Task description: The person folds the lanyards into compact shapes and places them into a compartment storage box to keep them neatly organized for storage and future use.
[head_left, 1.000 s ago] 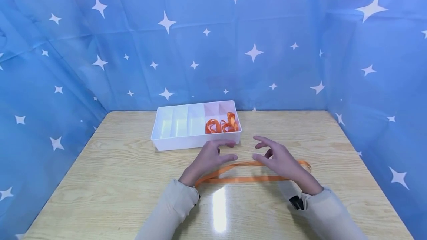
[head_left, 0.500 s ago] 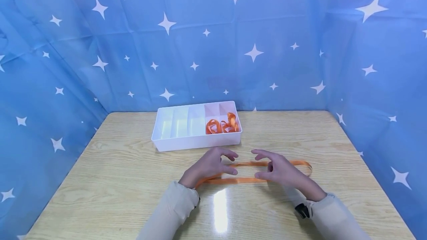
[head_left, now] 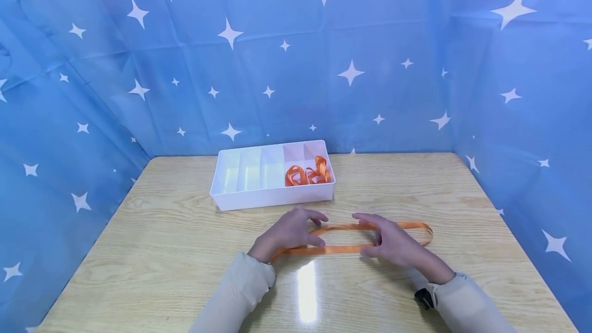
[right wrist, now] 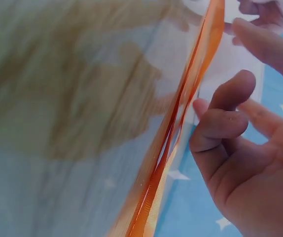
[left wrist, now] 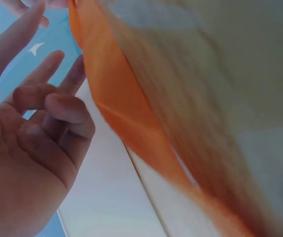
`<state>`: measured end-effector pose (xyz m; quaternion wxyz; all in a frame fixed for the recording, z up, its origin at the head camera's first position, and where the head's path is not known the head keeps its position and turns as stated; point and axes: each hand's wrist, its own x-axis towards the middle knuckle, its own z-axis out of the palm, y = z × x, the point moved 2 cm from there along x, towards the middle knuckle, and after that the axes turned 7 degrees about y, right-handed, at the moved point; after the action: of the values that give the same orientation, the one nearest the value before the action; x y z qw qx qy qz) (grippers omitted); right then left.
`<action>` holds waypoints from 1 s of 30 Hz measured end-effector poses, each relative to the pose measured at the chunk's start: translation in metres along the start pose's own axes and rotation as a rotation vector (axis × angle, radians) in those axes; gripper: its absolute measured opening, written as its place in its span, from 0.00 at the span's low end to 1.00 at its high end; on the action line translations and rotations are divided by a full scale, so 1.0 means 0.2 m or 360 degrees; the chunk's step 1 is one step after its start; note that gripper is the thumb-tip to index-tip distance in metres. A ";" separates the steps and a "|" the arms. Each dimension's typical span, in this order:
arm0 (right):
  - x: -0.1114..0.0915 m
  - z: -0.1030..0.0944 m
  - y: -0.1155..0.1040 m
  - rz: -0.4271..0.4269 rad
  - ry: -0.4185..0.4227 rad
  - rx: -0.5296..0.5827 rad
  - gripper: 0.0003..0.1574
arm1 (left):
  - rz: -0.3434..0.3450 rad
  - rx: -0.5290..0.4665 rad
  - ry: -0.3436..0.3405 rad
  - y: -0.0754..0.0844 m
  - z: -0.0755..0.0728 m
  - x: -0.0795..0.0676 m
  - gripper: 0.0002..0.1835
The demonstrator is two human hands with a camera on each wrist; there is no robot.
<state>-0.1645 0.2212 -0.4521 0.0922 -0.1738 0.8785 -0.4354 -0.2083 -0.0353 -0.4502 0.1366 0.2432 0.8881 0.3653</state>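
Note:
An orange ribbon [head_left: 342,249] lies in a long loop across the table, also seen close up as a broad orange band [left wrist: 122,98] in the left wrist view. Over its left part, my left hand [head_left: 291,227] hovers with thumb and fingers apart and loosely bent. My right hand [head_left: 395,243] is over the right part, index finger above the far strand and thumb by the near one. In the right wrist view, the ribbon [right wrist: 211,39] runs past the loosely bent fingers of the right hand [right wrist: 250,163]; neither palm holds anything.
Behind the hands stands a white divided box [head_left: 273,200]. Its two right compartments hold orange ribbon bundles, one coiled [head_left: 296,174] and one folded upright [head_left: 321,168]. A blue starry curtain [head_left: 296,91] borders the wooden table [head_left: 162,251] at the back and sides.
Both hands have come down and nearer to the body, from above the loop to its strands. The right hand has also shifted slightly right. The ribbon and box stay put.

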 end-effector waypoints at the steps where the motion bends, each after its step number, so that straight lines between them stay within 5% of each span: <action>1: 0.00 0.00 0.01 0.0002 -0.0005 -0.0007 0.47 | 0.0006 0.0039 -0.0009 0.00 0.00 0.00 0.28; 14: 0.01 0.01 0.03 -0.0088 0.0063 -0.0190 0.42 | 0.0046 -0.0052 -0.0042 0.02 0.03 0.01 0.29; 23: 0.03 0.03 0.03 -0.0144 0.0009 -0.0203 0.22 | 0.0049 -0.0071 -0.0090 0.01 0.04 0.02 0.27; 30: 0.03 0.04 0.01 -0.0159 0.0003 -0.0243 0.16 | 0.0024 -0.0050 -0.0125 0.03 0.06 0.02 0.25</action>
<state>-0.1690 0.2146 -0.4592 0.0560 -0.2234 0.8994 -0.3716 -0.2052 -0.0231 -0.4540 0.1723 0.2618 0.8744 0.3705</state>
